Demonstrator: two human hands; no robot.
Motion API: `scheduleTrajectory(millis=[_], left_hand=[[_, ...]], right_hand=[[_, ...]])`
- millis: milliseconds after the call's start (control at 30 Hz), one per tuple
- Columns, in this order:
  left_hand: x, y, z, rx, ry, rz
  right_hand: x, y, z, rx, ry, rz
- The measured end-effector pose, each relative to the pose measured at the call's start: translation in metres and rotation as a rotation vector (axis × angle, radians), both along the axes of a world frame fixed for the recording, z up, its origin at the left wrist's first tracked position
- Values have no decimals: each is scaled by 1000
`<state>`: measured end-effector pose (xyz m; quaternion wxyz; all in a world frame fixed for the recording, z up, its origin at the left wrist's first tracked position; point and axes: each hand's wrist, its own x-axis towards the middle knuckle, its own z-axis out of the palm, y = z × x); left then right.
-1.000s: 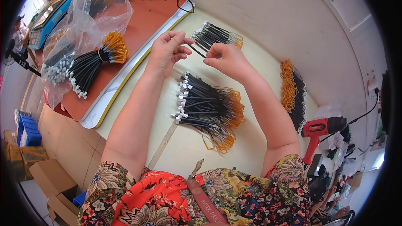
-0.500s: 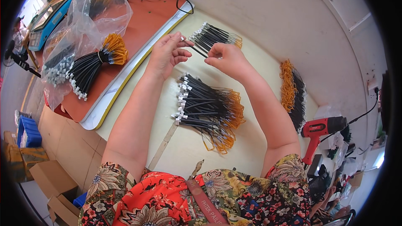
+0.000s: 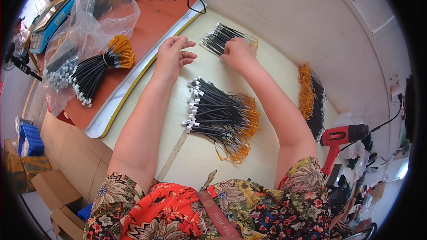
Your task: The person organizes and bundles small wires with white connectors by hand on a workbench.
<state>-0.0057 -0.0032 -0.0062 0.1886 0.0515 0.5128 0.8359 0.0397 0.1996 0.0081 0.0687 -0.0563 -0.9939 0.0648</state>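
Observation:
My left hand (image 3: 174, 58) hangs above the pale table with its fingers apart and holds nothing. My right hand (image 3: 240, 54) is over the far bunch of black cables (image 3: 216, 38), its thumb and fingers pinched on a black cable at the near side of that bunch. The cables in it lie side by side, white connectors to the left and yellow wire ends to the right, partly hidden by my hand. Nearer, between my forearms, lies a larger pile of the same cables (image 3: 213, 109), white connectors left and looped orange-yellow wires right.
Another cable stack (image 3: 316, 102) stands along the wall at right, beside a red heat gun (image 3: 336, 142). On the red-brown board (image 3: 155, 22) at left lie a tied cable bundle (image 3: 95, 73) and a clear plastic bag (image 3: 106, 18). A blue scale (image 3: 51, 24) is farther left.
My left hand has let go of the cable's connector end. My right hand has moved with the cable slightly away from me, down onto the far bunch.

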Motion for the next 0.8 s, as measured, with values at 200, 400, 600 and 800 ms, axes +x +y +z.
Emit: scheduleTrajectory(millis=[200,400,600,800], left_hand=[[-2,0,1,13,30,-4],[2,-1,2,-51,31,-30],[6,3,6,-71,58,-76],[2,-1,4,-70,125,-155]], right_hand=[[27,-1,24,0,316,133],[71,-20,32,-359,-485,232],[80,-34,37,-269,-357,204],[92,-46,52,-363,-139,138]])
